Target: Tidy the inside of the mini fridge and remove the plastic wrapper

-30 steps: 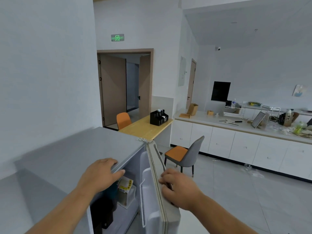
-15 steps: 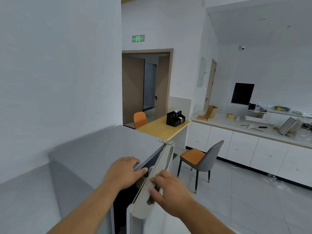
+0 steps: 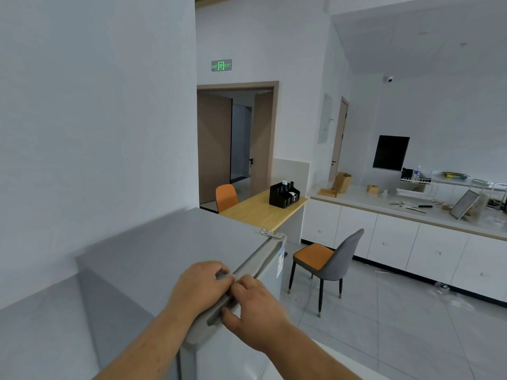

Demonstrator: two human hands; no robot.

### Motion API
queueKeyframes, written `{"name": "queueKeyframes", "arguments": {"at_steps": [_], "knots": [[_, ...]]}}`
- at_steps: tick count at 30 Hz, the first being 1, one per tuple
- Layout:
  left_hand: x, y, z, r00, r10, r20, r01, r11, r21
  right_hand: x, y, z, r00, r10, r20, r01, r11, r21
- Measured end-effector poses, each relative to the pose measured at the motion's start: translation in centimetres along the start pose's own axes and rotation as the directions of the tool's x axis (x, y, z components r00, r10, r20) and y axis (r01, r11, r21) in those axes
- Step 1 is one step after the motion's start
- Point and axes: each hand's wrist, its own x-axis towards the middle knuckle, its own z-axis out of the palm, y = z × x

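Note:
The grey mini fridge (image 3: 170, 250) stands against the left wall, seen from above. Its door (image 3: 270, 259) lies flush with the body, so the inside is hidden and no wrapper shows. My left hand (image 3: 199, 287) rests on the fridge's top front edge, fingers curled onto the door's top grip. My right hand (image 3: 255, 308) grips the same top edge of the door from the outer side, thumb underneath. The two hands touch at the fingertips.
A grey chair with an orange seat (image 3: 326, 261) stands just right of the fridge on the tiled floor. Behind are a wooden table (image 3: 263, 207) with a black organizer (image 3: 284, 194), an orange chair (image 3: 226, 197) and a long white counter (image 3: 384, 204).
The fridge door swung from wide open to shut against the body, pushed by my right hand. The items inside went out of sight. My view turned left.

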Motion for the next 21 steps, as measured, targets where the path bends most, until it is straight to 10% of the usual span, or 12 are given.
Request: {"name": "queueKeyframes", "arguments": {"at_steps": [21], "knots": [[-1.0,1.0,0.0,0.995,0.088,-0.054,-0.088,0.996,0.013,-0.4,0.0,-0.5,1.0,0.029,-0.009,-0.029,0.999,-0.035]]}}
